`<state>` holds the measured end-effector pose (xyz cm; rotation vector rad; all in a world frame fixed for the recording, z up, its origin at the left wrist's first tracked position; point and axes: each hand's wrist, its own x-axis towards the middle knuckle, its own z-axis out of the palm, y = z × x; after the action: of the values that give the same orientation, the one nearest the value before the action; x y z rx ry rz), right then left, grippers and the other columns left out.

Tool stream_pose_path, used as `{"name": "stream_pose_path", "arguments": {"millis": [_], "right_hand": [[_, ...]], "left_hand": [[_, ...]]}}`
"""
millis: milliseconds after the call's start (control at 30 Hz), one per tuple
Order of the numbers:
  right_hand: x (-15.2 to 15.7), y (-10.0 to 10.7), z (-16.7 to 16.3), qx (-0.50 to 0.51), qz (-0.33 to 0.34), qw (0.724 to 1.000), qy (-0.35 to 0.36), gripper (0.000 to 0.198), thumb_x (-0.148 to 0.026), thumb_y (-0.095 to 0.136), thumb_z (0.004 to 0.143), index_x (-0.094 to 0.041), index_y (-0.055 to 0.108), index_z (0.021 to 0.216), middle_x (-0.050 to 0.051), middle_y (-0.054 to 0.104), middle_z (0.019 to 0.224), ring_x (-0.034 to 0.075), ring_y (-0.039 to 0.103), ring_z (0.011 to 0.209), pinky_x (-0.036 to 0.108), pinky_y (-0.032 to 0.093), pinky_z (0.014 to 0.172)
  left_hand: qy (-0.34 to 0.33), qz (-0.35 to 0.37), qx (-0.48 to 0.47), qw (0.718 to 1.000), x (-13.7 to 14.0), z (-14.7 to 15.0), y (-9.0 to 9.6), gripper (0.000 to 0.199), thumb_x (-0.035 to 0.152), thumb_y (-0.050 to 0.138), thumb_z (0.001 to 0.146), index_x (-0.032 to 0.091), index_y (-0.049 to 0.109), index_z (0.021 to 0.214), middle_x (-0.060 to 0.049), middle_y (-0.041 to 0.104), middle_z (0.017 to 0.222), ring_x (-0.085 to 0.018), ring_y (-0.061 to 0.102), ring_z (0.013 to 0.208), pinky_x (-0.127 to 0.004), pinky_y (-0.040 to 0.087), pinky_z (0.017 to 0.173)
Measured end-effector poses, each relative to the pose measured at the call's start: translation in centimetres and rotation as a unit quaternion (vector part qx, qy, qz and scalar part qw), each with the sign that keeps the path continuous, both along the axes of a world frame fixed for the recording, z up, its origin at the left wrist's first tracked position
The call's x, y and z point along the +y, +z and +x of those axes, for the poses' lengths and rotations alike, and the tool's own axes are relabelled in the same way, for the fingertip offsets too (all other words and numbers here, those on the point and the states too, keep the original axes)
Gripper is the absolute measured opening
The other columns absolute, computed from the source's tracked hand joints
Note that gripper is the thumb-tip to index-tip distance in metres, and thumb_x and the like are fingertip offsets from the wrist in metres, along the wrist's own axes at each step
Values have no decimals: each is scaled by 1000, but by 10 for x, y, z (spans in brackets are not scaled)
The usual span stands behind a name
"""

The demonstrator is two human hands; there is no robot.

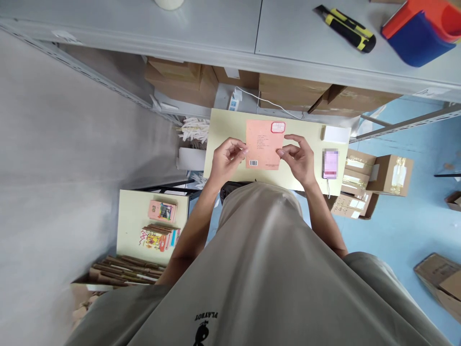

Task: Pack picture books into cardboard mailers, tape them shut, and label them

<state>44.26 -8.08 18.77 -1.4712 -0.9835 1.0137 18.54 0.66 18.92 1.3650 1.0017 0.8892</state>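
Note:
A thin pink book (264,149) is held over the pale desk (306,137), with printed text, a barcode and a red-framed label on the side facing me. My left hand (229,154) pinches its left edge between thumb and fingers. At the right edge, my right hand (299,157) grips the book by thumb and fingers, the index finger lifted off near the top corner. To the right of that hand lies a phone (330,164) with a cable, its screen pixelated. A small white box (336,134) rests behind the phone.
A grey shelf (201,33) spans the front, bearing a utility knife (345,30) and a red-and-blue holder (419,36). Cardboard boxes (293,93) fill the level below. On the left, a side table (131,211) carries stacks of books (160,236). More cartons (391,175) stand right.

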Motion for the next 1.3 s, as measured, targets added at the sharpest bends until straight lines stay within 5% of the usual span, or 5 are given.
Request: {"name": "stream_pose_path", "arguments": {"millis": [233, 633, 867, 1100, 1300], "right_hand": [[-2, 21, 0, -1, 11, 1000, 4, 55, -86, 85, 97, -32, 87, 107, 3, 88, 98, 22, 80, 83, 41, 72, 86], [-5, 22, -7, 56, -30, 997, 42, 71, -97, 76, 96, -26, 80, 97, 9, 91, 91, 28, 90, 90, 43, 78, 83], [-8, 5, -3, 46, -19, 998, 42, 63, -89, 79, 101, -30, 89, 117, 7, 93, 114, 31, 89, 115, 49, 77, 103], [-4, -23, -20, 27, -20, 998, 49, 76, -91, 91, 87, -34, 87, 136, 9, 79, 163, 39, 72, 156, 61, 65, 129], [-3, -34, -55, 104, -33, 993, 36, 81, -97, 90, 83, -31, 84, 128, 8, 90, 117, 32, 85, 107, 49, 76, 96]], "left_hand": [[-32, -11, 3, 999, -1, -4, 4, 55, 71, 94, 95, 26, 89, 126, -9, 88, 115, -21, 81, 95, -34, 66, 84], [46, -14, 6, 999, -15, 14, 0, 72, 93, 88, 89, 21, 84, 95, -1, 75, 66, -14, 69, 58, -25, 53, 54], [26, -4, 9, 1000, -19, 3, 2, 78, 92, 66, 106, 21, 89, 126, -10, 91, 104, -20, 87, 78, -31, 72, 73], [61, 53, 75, 994, -33, 8, -22, 64, 60, 85, 108, 30, 69, 163, -9, 92, 129, -20, 90, 95, -30, 74, 87], [-24, 112, 126, 985, -54, 28, -21, 84, 45, 84, 110, 37, 45, 184, -8, 85, 154, -24, 88, 116, -37, 74, 108]]}}
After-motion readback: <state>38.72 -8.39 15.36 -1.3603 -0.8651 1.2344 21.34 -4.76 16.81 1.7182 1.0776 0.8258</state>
